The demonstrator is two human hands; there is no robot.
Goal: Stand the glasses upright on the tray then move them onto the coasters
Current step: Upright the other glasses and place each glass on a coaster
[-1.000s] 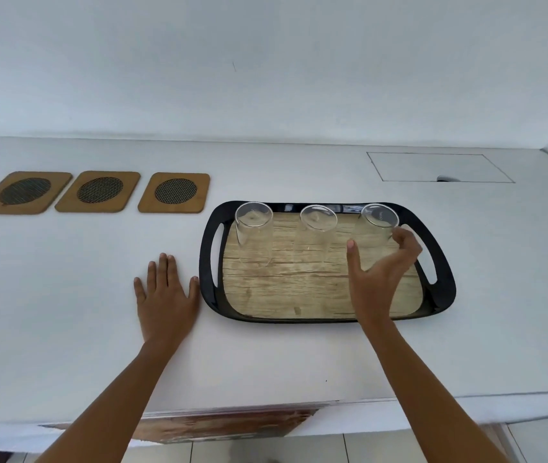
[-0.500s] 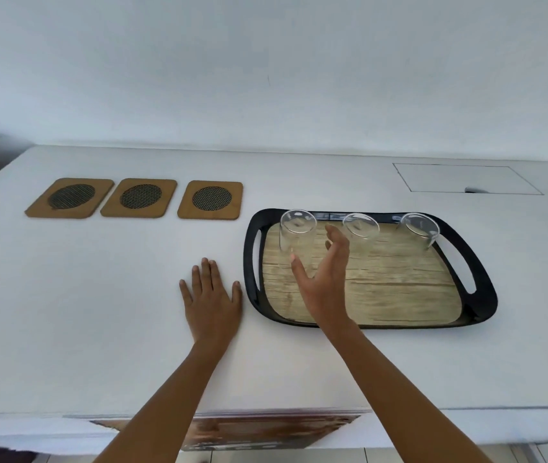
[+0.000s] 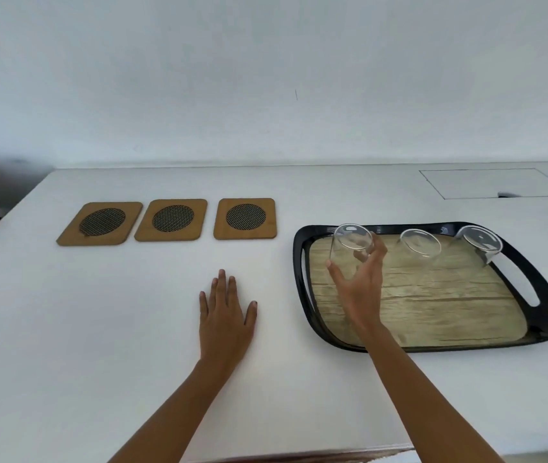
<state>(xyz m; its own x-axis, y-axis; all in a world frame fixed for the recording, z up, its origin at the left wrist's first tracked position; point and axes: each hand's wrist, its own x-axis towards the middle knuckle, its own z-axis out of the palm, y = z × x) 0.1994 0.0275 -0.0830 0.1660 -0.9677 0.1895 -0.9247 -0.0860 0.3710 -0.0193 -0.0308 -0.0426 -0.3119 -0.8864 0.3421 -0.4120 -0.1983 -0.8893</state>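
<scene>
Upright, clear leftmost glass stands in right hand.

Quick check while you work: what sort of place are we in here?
Probably a plain indoor tabletop set up for serving drinks, not clearly a kitchen. A white table against a bare wall carries a black tray of three clear glasses and a row of wooden coasters.

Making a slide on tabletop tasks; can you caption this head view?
Right hand wraps the leftmost glass on the tray; left hand flat on the table.
</scene>
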